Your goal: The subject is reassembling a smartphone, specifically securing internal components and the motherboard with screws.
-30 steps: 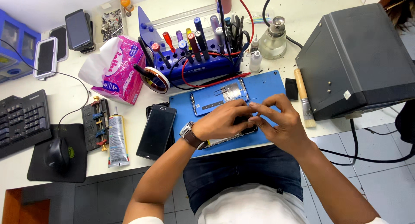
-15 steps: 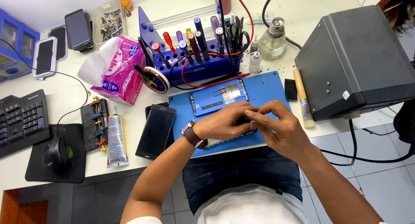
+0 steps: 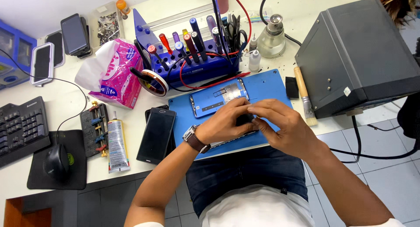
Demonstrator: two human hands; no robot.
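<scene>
Both my hands meet over the blue work mat (image 3: 271, 84) at the desk's front edge. My left hand (image 3: 227, 122), with a wristwatch, and my right hand (image 3: 280, 122) close together on a small dark part (image 3: 244, 120) that is mostly hidden by the fingers. Just behind the hands an opened phone frame (image 3: 216, 100) with a blue inner plate lies on the mat. A dark edge of another phone piece shows under my left wrist at the mat's front.
A black phone (image 3: 156, 135) lies left of the mat, beside a glue tube (image 3: 117, 144) and a small jig. A blue tool rack (image 3: 192, 56) with screwdrivers, a tissue pack (image 3: 113, 73), a brush (image 3: 304, 98) and a black box machine (image 3: 363, 56) ring the mat. Keyboard and mouse at far left.
My right hand has slid left and closed over the left hand's fingertips; both hands now sit tighter together on the small part. Nothing else on the desk has moved.
</scene>
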